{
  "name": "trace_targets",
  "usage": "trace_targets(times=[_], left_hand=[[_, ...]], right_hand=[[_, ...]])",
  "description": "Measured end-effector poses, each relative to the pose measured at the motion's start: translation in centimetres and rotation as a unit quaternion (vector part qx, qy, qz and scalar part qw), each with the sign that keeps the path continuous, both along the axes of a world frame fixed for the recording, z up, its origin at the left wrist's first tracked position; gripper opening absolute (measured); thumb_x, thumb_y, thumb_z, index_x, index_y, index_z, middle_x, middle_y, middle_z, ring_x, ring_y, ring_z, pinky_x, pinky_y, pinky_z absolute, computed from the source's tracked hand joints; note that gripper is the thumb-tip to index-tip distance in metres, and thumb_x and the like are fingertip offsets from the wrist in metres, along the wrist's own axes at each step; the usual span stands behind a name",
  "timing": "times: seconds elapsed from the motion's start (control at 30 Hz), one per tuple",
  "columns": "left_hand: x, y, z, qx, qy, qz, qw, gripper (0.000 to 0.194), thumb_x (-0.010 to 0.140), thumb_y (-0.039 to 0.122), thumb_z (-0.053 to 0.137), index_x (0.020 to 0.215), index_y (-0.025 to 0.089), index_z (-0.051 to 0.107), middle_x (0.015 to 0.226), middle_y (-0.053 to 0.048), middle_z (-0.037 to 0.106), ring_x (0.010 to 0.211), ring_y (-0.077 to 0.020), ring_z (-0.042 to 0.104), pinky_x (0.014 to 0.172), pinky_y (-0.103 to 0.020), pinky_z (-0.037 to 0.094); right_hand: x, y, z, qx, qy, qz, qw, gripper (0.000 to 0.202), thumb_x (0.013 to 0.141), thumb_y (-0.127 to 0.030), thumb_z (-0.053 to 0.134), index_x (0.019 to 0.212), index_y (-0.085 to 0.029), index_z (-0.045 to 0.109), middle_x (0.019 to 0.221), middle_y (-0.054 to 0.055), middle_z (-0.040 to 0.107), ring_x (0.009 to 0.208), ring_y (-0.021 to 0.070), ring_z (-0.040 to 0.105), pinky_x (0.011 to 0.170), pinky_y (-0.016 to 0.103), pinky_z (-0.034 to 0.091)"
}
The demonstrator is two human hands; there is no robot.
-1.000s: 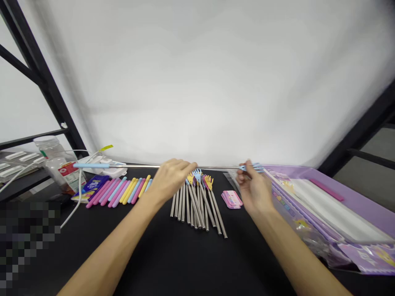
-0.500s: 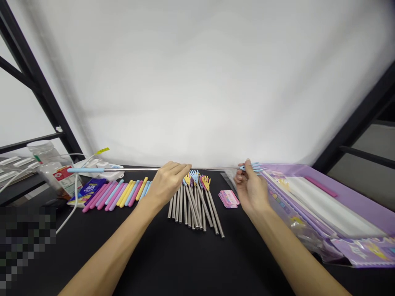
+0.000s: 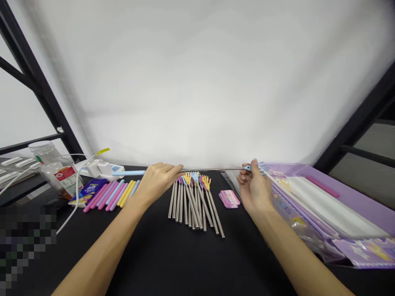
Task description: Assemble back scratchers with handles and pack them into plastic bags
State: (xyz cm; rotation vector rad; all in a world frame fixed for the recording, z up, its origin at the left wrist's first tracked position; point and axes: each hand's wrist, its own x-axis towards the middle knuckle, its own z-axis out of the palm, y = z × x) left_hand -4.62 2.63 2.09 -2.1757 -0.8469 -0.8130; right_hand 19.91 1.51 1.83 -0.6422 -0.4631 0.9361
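Note:
A telescopic back scratcher (image 3: 212, 169) with a light blue handle and a light blue claw head is held level above the table's back edge. My left hand (image 3: 160, 179) is closed around its metal tube beside the handle. My right hand (image 3: 254, 185) pinches it at the base of the claw. Between my hands lies a fanned pile of metal back scratcher rods (image 3: 196, 205) with coloured claw heads. Left of them a row of pink, purple, blue and yellow handle sleeves (image 3: 112, 195) is partly behind my left hand. A small stack of pink cards (image 3: 229, 199) lies near my right hand.
On the right stands a purple tray (image 3: 300, 169) with plastic packaging (image 3: 290, 209) over its near side. On the left are a clear jar (image 3: 58, 172), a purple packet (image 3: 89, 191), a white power strip (image 3: 98, 167) and a loose white cable (image 3: 76, 197). Black frame posts flank the table.
The blue handle end has slid right towards my left hand, so the back scratcher spans a shorter length. My left hand has shifted slightly left, my right hand slightly right.

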Motion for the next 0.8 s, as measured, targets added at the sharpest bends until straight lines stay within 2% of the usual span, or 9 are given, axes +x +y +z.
trace_targets(times=[0.07,0.2,0.3,0.43,0.5,0.6,0.63,0.73,0.8], left_hand=[[0.2,-0.3,0.1,0.01,0.004,-0.005,1.0,0.02,0.099,0.025,0.047,0.103,0.014,0.063,0.08,-0.005,0.073,0.068,-0.016,0.065,0.063,-0.028,0.047],[1.9,-1.1,0.0,0.007,0.0,-0.014,1.0,0.018,0.099,0.019,0.046,0.102,0.014,0.063,0.086,-0.006,0.073,0.077,-0.0169,0.067,0.068,-0.029,0.048],[1.2,-0.7,0.1,0.006,-0.005,-0.012,1.0,0.02,0.097,0.028,0.051,0.108,0.015,0.062,0.085,-0.004,0.073,0.071,-0.0165,0.066,0.066,-0.029,0.048],[0.2,-0.2,0.3,0.01,0.003,0.008,1.0,0.02,0.098,0.03,0.05,0.102,0.016,0.063,0.078,-0.003,0.072,0.062,-0.015,0.063,0.062,-0.028,0.045],[1.2,-0.5,0.2,0.005,0.013,-0.007,1.0,0.02,0.099,0.028,0.048,0.099,0.015,0.063,0.075,-0.003,0.071,0.063,-0.0149,0.063,0.06,-0.027,0.043],[3.3,-1.2,0.0,-0.017,0.031,-0.024,0.999,0.022,0.1,0.028,0.046,0.095,0.015,0.063,0.069,-0.001,0.068,0.061,-0.0145,0.061,0.057,-0.026,0.041],[3.7,-1.3,0.0,-0.023,0.024,-0.023,0.999,0.024,0.1,0.031,0.046,0.097,0.015,0.063,0.07,-0.001,0.068,0.061,-0.0143,0.062,0.057,-0.026,0.041],[3.2,-1.1,0.1,-0.033,0.002,-0.003,0.999,0.026,0.099,0.037,0.046,0.104,0.018,0.063,0.074,-0.001,0.07,0.063,-0.0137,0.064,0.058,-0.025,0.042],[2.2,-0.8,0.2,-0.035,0.008,0.002,0.999,0.025,0.099,0.036,0.046,0.103,0.018,0.063,0.073,-0.001,0.069,0.062,-0.0133,0.063,0.057,-0.025,0.041]], right_hand=[[-0.3,-0.2,-0.1,0.009,-0.008,0.013,1.0,0.037,0.059,-0.039,0.087,0.07,-0.015,0.06,0.066,-0.005,0.06,0.053,0.0043,0.051,0.043,0.014,0.038],[-1.7,-0.7,-0.5,0.019,-0.043,0.082,0.996,0.037,0.062,-0.043,0.084,0.072,-0.015,0.062,0.065,-0.003,0.061,0.054,0.006,0.053,0.044,0.016,0.04],[-0.8,-0.3,-0.3,0.017,-0.033,0.057,0.998,0.04,0.057,-0.042,0.087,0.071,-0.015,0.062,0.065,-0.004,0.061,0.054,0.0053,0.053,0.044,0.015,0.039],[0.1,0.0,-0.1,0.011,-0.012,0.004,1.0,0.043,0.052,-0.041,0.089,0.07,-0.015,0.06,0.066,-0.005,0.061,0.053,0.0045,0.052,0.044,0.015,0.038],[-1.3,-0.5,-0.3,0.009,-0.04,0.035,0.999,0.042,0.054,-0.042,0.088,0.07,-0.015,0.06,0.064,-0.005,0.061,0.052,0.005,0.052,0.043,0.016,0.037],[-3.7,-1.4,-0.6,0.021,-0.113,0.122,0.986,0.038,0.07,-0.05,0.077,0.073,-0.015,0.062,0.059,-0.003,0.06,0.049,0.0073,0.052,0.045,0.019,0.04],[-4.0,-1.5,-0.6,0.018,-0.121,0.123,0.985,0.038,0.069,-0.049,0.078,0.072,-0.015,0.062,0.058,-0.003,0.06,0.049,0.0077,0.052,0.044,0.02,0.039],[-2.8,-1.0,-0.5,0.004,-0.077,0.064,0.995,0.039,0.063,-0.048,0.082,0.07,-0.016,0.061,0.062,-0.003,0.061,0.051,0.007,0.053,0.043,0.018,0.037],[-1.3,-0.3,-0.5,-0.001,-0.05,0.034,0.998,0.04,0.059,-0.046,0.085,0.07,-0.017,0.06,0.065,-0.004,0.06,0.052,0.0064,0.052,0.043,0.017,0.038]])
